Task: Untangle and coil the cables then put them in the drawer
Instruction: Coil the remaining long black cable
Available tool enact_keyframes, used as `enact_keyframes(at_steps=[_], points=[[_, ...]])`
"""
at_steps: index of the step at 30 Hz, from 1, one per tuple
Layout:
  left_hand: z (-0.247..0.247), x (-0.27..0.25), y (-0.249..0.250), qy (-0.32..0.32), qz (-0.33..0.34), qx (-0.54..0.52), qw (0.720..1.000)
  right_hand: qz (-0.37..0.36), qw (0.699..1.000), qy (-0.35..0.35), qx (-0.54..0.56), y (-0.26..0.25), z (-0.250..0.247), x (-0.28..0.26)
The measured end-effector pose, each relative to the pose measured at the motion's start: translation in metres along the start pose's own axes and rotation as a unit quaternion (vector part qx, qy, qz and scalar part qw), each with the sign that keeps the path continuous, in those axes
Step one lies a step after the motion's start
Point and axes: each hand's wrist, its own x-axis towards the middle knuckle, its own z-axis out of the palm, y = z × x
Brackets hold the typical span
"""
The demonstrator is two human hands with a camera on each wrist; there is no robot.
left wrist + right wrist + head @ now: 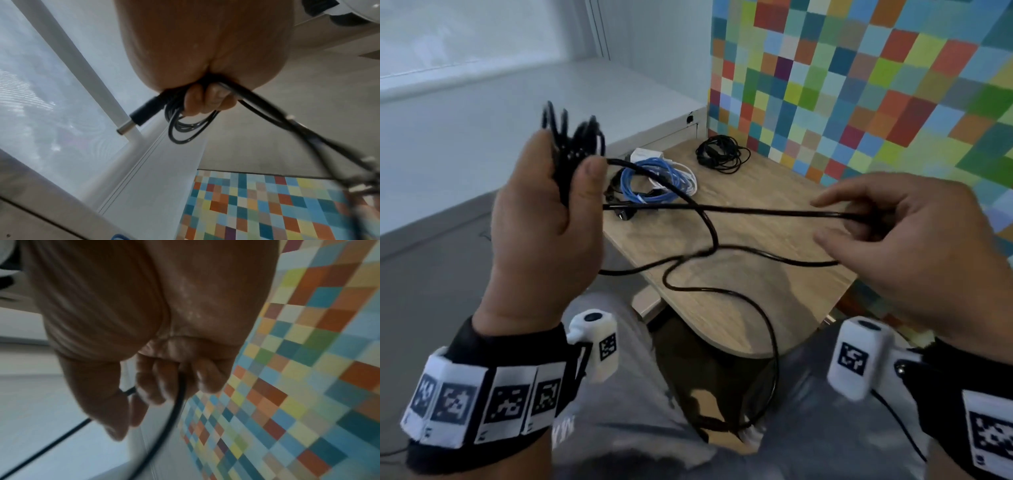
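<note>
- black cable (709,236): its gathered loops are clenched in the left hand (544,219), held up over the wooden table (756,308).
- right hand (914,246) pinches a taut strand of it.
- blue cable (643,181) lies coiled on the table.

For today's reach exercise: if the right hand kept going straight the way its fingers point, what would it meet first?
Probably the left hand, which grips the black cable the right hand pinches; depth is uncertain.

No legible text, brand or number is shown; only square coded markers are seen on the wristbands (482,401), below each hand.
</note>
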Motion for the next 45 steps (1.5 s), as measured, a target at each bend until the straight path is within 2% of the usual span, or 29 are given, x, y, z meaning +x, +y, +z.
enact_keyframes(at_steps=[2, 4, 6, 7, 8, 9, 11, 12, 13, 14, 15, 16, 17, 18, 19, 20, 21, 23, 25, 27, 29, 30, 33, 36, 38, 40, 42, 44, 45], points=[[0.000, -0.001, 0.001, 0.021, -0.004, -0.010, 1.000, 0.021, 0.999, 0.041, -0.003, 0.006, 0.003, 0.003], [0.004, -0.003, 0.003, 0.027, -0.009, -0.026, 0.999, 0.061, 0.982, 0.119, 0.132, 0.007, 0.011, 0.005], [0.007, -0.003, 0.002, 0.032, -0.020, -0.039, 0.999, 0.139, 0.901, 0.129, 0.389, 0.001, 0.018, 0.008], [0.007, -0.002, 0.000, 0.035, -0.027, -0.044, 0.998, 0.164, 0.866, 0.112, 0.458, 0.000, 0.020, 0.008], [0.006, -0.001, -0.003, 0.039, -0.032, -0.047, 0.998, 0.168, 0.858, 0.091, 0.476, 0.002, 0.018, 0.008], [0.005, -0.001, -0.005, 0.042, -0.036, -0.046, 0.997, 0.161, 0.877, 0.093, 0.443, 0.005, 0.015, 0.007], [0.004, -0.001, -0.008, 0.045, -0.044, -0.039, 0.997, 0.092, 0.962, 0.157, 0.204, 0.016, 0.010, 0.006], [0.005, -0.002, -0.009, 0.042, -0.051, -0.037, 0.997, 0.051, 0.976, 0.206, 0.052, 0.022, 0.007, 0.007], [0.007, -0.003, -0.009, 0.039, -0.058, -0.036, 0.997, 0.024, 0.969, 0.243, -0.036, 0.028, 0.005, 0.009], [0.008, -0.003, -0.010, 0.038, -0.066, -0.034, 0.997, 0.020, 0.962, 0.269, -0.046, 0.034, 0.006, 0.011], [0.009, -0.003, -0.011, 0.040, -0.077, -0.033, 0.996, 0.042, 0.958, 0.282, 0.003, 0.036, 0.007, 0.012], [0.010, -0.003, -0.014, 0.044, -0.088, -0.034, 0.995, 0.093, 0.947, 0.285, 0.115, 0.033, 0.009, 0.015], [0.011, -0.003, -0.017, 0.048, -0.098, -0.035, 0.993, 0.160, 0.915, 0.254, 0.269, 0.031, 0.012, 0.016], [0.011, -0.003, -0.019, 0.049, -0.104, -0.038, 0.993, 0.214, 0.864, 0.209, 0.405, 0.030, 0.014, 0.016], [0.011, -0.003, -0.019, 0.047, -0.108, -0.040, 0.992, 0.250, 0.823, 0.157, 0.485, 0.027, 0.014, 0.015], [0.012, -0.002, -0.019, 0.044, -0.113, -0.039, 0.992, 0.262, 0.803, 0.113, 0.523, 0.025, 0.013, 0.013], [0.013, -0.002, -0.019, 0.043, -0.117, -0.037, 0.992, 0.250, 0.805, 0.082, 0.532, 0.024, 0.012, 0.011], [0.013, -0.002, -0.021, 0.043, -0.119, -0.036, 0.991, 0.218, 0.838, 0.085, 0.494, 0.023, 0.010, 0.012], [0.011, -0.001, -0.024, 0.049, -0.128, -0.044, 0.990, 0.200, 0.907, 0.163, 0.334, 0.028, 0.001, 0.013], [0.008, 0.001, -0.028, 0.060, -0.139, -0.045, 0.988, 0.160, 0.949, 0.244, 0.119, 0.040, -0.009, 0.013], [0.006, 0.002, -0.030, 0.069, -0.145, -0.049, 0.986, 0.126, 0.950, 0.283, -0.038, 0.057, -0.017, 0.010], [0.006, 0.003, -0.031, 0.072, -0.148, -0.056, 0.985, 0.117, 0.947, 0.293, -0.067, 0.061, -0.019, 0.009], [0.006, 0.005, -0.034, 0.092, -0.178, -0.106, 0.974, 0.134, 0.948, 0.287, 0.033, 0.055, -0.020, 0.008], [0.006, 0.006, -0.038, 0.125, -0.211, -0.145, 0.959, 0.130, 0.953, 0.215, 0.167, 0.053, -0.021, 0.007], [0.007, 0.006, -0.037, 0.134, -0.221, -0.160, 0.953, 0.130, 0.973, 0.152, 0.118, 0.052, -0.015, 0.008], [0.010, 0.005, -0.031, 0.130, -0.220, -0.178, 0.950, 0.130, 0.983, 0.131, -0.006, 0.051, -0.008, 0.009], [0.014, 0.003, -0.023, 0.115, -0.215, -0.187, 0.952, 0.085, 0.977, 0.184, -0.063, 0.038, 0.002, 0.008], [0.018, 0.001, -0.015, 0.098, -0.208, -0.192, 0.954, -0.006, 0.969, 0.242, -0.040, 0.012, 0.014, 0.005], [0.020, 0.001, -0.010, 0.090, -0.201, -0.193, 0.956, -0.051, 0.971, 0.234, -0.016, -0.003, 0.020, 0.001]])
